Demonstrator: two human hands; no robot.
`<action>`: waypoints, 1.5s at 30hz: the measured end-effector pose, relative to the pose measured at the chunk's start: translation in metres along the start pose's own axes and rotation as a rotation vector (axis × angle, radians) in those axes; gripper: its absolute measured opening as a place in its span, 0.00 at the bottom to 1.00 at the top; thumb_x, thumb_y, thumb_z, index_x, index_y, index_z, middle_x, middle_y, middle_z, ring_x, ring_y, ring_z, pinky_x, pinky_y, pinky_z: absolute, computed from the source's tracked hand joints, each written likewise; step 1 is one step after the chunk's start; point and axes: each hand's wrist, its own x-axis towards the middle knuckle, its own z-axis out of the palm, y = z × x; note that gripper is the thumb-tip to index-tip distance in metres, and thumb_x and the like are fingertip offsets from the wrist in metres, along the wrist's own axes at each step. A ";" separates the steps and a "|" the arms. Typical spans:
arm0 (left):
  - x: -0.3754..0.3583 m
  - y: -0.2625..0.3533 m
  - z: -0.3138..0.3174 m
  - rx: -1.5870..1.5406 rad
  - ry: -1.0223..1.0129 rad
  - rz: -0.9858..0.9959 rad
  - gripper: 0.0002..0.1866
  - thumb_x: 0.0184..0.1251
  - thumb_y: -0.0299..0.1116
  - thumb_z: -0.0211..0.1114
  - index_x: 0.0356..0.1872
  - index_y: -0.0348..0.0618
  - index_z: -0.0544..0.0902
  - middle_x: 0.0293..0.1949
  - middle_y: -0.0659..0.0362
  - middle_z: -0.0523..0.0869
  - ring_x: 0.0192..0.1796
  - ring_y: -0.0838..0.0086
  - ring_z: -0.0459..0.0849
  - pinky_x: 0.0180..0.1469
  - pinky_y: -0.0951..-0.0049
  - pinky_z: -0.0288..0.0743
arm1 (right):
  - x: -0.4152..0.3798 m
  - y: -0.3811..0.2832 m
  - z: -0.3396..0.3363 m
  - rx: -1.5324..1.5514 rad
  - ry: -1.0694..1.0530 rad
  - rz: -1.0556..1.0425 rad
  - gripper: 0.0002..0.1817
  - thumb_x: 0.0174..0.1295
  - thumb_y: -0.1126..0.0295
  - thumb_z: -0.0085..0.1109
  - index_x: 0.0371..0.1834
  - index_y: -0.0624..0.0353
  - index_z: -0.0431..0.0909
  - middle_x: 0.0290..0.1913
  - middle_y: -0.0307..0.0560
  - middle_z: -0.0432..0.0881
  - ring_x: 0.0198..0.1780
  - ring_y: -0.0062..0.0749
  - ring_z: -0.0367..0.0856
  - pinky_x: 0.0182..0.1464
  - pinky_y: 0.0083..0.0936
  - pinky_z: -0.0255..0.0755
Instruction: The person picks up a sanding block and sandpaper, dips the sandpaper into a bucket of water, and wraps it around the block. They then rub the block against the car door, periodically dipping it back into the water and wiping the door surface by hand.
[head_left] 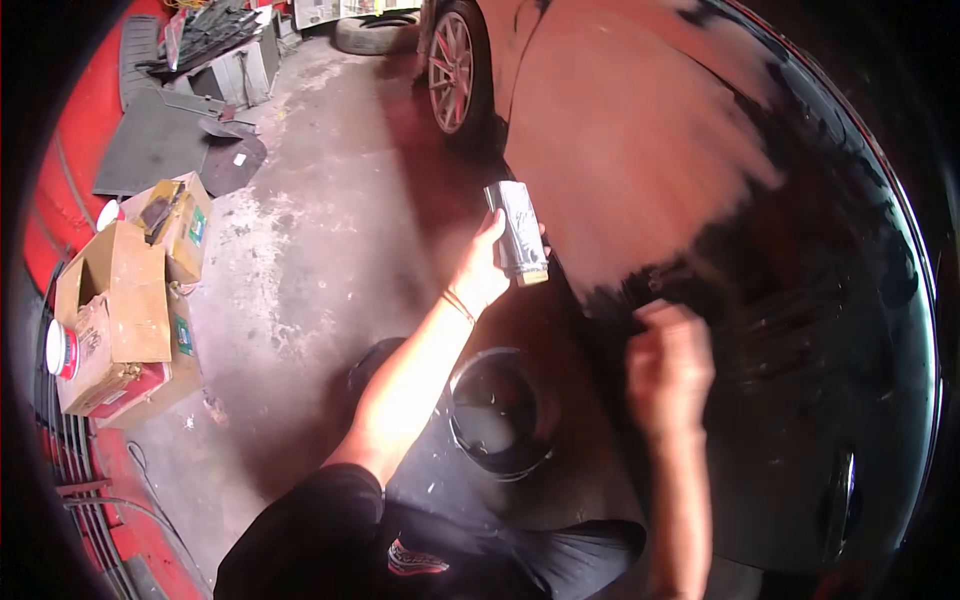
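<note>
My left hand [485, 265] is wrapped round a shiny silver-and-dark block-shaped container [520, 225], tilted, with a tan lower end and dark marks on its face. It is held up beside the car's side. Close against the car panel [610, 150] is my right hand [672, 365], blurred by motion, its fingers curled in. Whatever they hold is hidden. The panel is matt pinkish toward the wheel, and streaky black covers it around and beyond my right hand, with a ragged border between the two.
A dark round bucket [495, 415] stands low in front of me. Open cardboard boxes [140, 290] and a white-and-red tub [62, 350] are at left. Farther off are dark panels [160, 140], a loose tyre [375, 35] and the car's wheel [458, 70]. A door handle [845, 495] is at lower right.
</note>
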 end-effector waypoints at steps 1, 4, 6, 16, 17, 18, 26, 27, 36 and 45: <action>-0.006 0.010 0.000 0.035 0.048 -0.003 0.23 0.91 0.47 0.61 0.78 0.54 0.76 0.63 0.45 0.90 0.61 0.50 0.92 0.64 0.37 0.87 | -0.029 -0.012 0.057 0.233 -0.058 0.167 0.12 0.68 0.77 0.67 0.54 0.60 0.88 0.49 0.55 0.91 0.49 0.49 0.92 0.51 0.41 0.87; -0.034 0.036 0.005 0.179 0.225 0.007 0.22 0.89 0.47 0.64 0.77 0.58 0.76 0.59 0.47 0.92 0.56 0.55 0.94 0.58 0.45 0.91 | -0.136 -0.019 0.230 0.379 -0.853 0.391 0.13 0.77 0.61 0.62 0.51 0.55 0.92 0.50 0.60 0.94 0.54 0.62 0.93 0.59 0.53 0.85; -0.053 0.048 0.011 0.241 0.372 0.092 0.20 0.89 0.45 0.65 0.74 0.56 0.79 0.54 0.54 0.92 0.55 0.65 0.93 0.54 0.57 0.91 | -0.200 -0.024 0.326 0.298 -1.076 0.415 0.21 0.79 0.51 0.57 0.55 0.53 0.93 0.54 0.61 0.93 0.58 0.65 0.91 0.63 0.53 0.84; -0.100 0.109 0.030 0.435 0.394 0.165 0.17 0.89 0.44 0.66 0.67 0.47 0.82 0.51 0.59 0.90 0.53 0.73 0.91 0.54 0.66 0.88 | -0.239 -0.043 0.397 0.187 -1.300 0.559 0.28 0.81 0.51 0.49 0.63 0.61 0.90 0.64 0.64 0.90 0.68 0.64 0.88 0.72 0.53 0.80; -0.094 0.109 0.018 0.442 0.414 0.162 0.16 0.89 0.44 0.66 0.65 0.48 0.82 0.50 0.60 0.90 0.52 0.73 0.91 0.53 0.65 0.88 | -0.290 -0.006 0.453 0.266 -1.262 0.053 0.29 0.81 0.48 0.52 0.68 0.59 0.88 0.66 0.60 0.90 0.68 0.60 0.89 0.71 0.50 0.82; -0.084 0.103 0.002 0.445 0.468 0.181 0.15 0.89 0.43 0.66 0.64 0.48 0.83 0.49 0.60 0.90 0.50 0.73 0.91 0.52 0.65 0.88 | -0.257 0.002 0.428 0.379 -1.468 0.296 0.28 0.81 0.47 0.55 0.68 0.55 0.89 0.68 0.59 0.89 0.69 0.58 0.87 0.72 0.49 0.80; 0.012 -0.092 0.047 0.122 0.494 0.227 0.18 0.85 0.31 0.68 0.71 0.44 0.83 0.54 0.59 0.89 0.53 0.71 0.88 0.58 0.60 0.85 | 0.131 0.013 0.006 0.180 -0.393 -0.049 0.09 0.74 0.71 0.63 0.51 0.59 0.91 0.44 0.59 0.92 0.48 0.61 0.92 0.54 0.50 0.86; 0.037 -0.123 0.074 0.410 0.555 0.469 0.21 0.83 0.30 0.68 0.73 0.44 0.82 0.56 0.55 0.89 0.58 0.65 0.87 0.64 0.56 0.82 | 0.160 0.017 -0.035 0.006 -0.358 -0.106 0.11 0.71 0.73 0.65 0.54 0.59 0.89 0.50 0.58 0.91 0.53 0.61 0.90 0.58 0.49 0.85; 0.023 -0.198 0.186 1.056 0.527 0.880 0.28 0.81 0.27 0.67 0.80 0.42 0.77 0.72 0.47 0.82 0.76 0.52 0.78 0.80 0.53 0.67 | 0.174 0.012 -0.220 -0.892 -0.574 -0.373 0.27 0.63 0.77 0.70 0.68 0.55 0.86 0.80 0.48 0.78 0.88 0.53 0.64 0.90 0.60 0.55; 0.246 -0.026 0.036 0.968 0.605 1.139 0.25 0.70 0.18 0.66 0.69 0.35 0.85 0.59 0.43 0.90 0.62 0.47 0.87 0.67 0.51 0.79 | 0.157 0.060 -0.225 -1.131 -0.538 -0.497 0.32 0.62 0.71 0.60 0.74 0.49 0.82 0.88 0.44 0.69 0.93 0.55 0.54 0.93 0.67 0.42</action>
